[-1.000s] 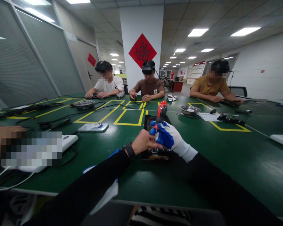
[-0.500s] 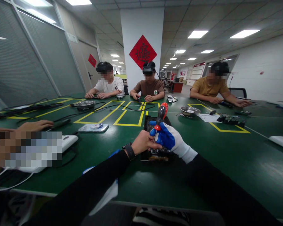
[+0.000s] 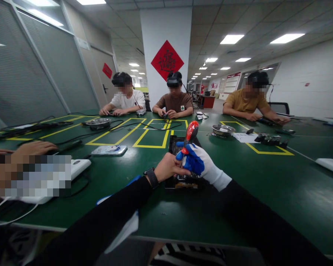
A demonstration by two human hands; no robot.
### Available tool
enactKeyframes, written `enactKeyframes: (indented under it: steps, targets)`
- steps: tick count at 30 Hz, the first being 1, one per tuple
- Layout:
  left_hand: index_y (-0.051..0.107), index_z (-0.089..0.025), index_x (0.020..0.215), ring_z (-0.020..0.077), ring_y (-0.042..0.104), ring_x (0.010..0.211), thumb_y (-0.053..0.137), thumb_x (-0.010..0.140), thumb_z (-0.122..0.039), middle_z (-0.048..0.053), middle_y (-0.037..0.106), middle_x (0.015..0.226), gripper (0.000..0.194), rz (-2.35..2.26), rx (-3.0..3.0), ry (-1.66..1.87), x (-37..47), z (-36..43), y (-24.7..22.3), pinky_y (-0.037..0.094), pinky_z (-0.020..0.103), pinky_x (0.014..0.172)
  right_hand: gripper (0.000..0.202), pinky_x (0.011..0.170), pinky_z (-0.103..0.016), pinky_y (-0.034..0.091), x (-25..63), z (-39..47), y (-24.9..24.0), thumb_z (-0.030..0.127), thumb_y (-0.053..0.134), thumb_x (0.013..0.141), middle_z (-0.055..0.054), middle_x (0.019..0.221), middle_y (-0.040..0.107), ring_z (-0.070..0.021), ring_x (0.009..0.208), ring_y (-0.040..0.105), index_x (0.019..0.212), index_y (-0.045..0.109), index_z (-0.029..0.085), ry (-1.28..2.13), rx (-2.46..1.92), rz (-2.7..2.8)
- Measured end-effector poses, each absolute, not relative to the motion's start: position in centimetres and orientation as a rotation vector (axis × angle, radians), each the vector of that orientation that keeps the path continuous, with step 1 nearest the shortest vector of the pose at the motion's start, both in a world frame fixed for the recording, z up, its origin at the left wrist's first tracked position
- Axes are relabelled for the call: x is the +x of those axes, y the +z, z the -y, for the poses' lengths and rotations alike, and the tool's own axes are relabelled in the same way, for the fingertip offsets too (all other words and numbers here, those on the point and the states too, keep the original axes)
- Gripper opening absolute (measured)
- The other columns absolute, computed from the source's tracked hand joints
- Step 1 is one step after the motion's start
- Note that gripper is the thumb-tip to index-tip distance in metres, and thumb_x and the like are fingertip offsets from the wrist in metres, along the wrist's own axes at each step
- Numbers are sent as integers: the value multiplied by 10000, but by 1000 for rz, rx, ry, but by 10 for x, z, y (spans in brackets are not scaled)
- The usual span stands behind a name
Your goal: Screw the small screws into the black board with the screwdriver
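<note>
My right hand (image 3: 197, 162), in a white knit glove with blue coated fingers, is closed around a screwdriver (image 3: 191, 133). Its red and black handle points up, and its shaft runs down between my hands. My left hand (image 3: 169, 166), bare and with a dark watch at the wrist, has thumb and fingers pinched at the lower shaft. Whatever lies between those fingertips is hidden. Beneath both hands a black, open-framed device (image 3: 170, 183) rests on the green table (image 3: 238, 214). My hands cover much of its middle.
A phone (image 3: 109, 150) lies left of the device. Farther left are a white box (image 3: 81, 166) and a neighbour's hand (image 3: 34, 147). A blue-and-white glove (image 3: 108, 199) is partly under my left forearm. Metal bowls (image 3: 223, 130) and black parts (image 3: 270, 139) stand farther back. Three people sit opposite.
The screwdriver handle has turned, showing more red towards me. My hands stay almost in place. Opposite, the middle person's hands have come together, and the right person's outstretched hand has drawn in.
</note>
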State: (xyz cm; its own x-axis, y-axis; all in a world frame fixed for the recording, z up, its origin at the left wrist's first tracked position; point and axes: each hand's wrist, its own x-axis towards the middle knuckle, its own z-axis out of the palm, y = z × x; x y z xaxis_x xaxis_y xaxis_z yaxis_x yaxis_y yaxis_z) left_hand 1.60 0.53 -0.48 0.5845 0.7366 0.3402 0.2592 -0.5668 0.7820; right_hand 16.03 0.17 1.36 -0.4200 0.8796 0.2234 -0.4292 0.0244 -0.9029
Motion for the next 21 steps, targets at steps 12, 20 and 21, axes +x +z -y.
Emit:
enactKeyframes:
  steps: [12,20,21]
  targets:
    - [582,-84,512,38,405,352,664,600,-434,-37,474,413,370,-780,2147,878,15,-6,-5,320,160,396,295,526,-276,501,158,2,16,299,640,679,-14,684,618,-130,570,584,920,552,153,1622,-520,1205]
    - [560,-85,489,39,395,352,674,583,-436,-42,460,399,380,-780,2112,882,16,-4,-4,302,163,388,338,576,-301,506,160,0,14,358,611,699,-18,694,618,-145,604,597,959,536,155,1644,-510,1217]
    - [562,-86,491,40,397,352,673,584,-435,-41,461,399,378,-785,2108,882,15,-4,-4,303,163,387,360,600,-304,508,162,-1,13,368,598,708,-25,721,622,-147,629,601,990,535,153,1660,-488,1232]
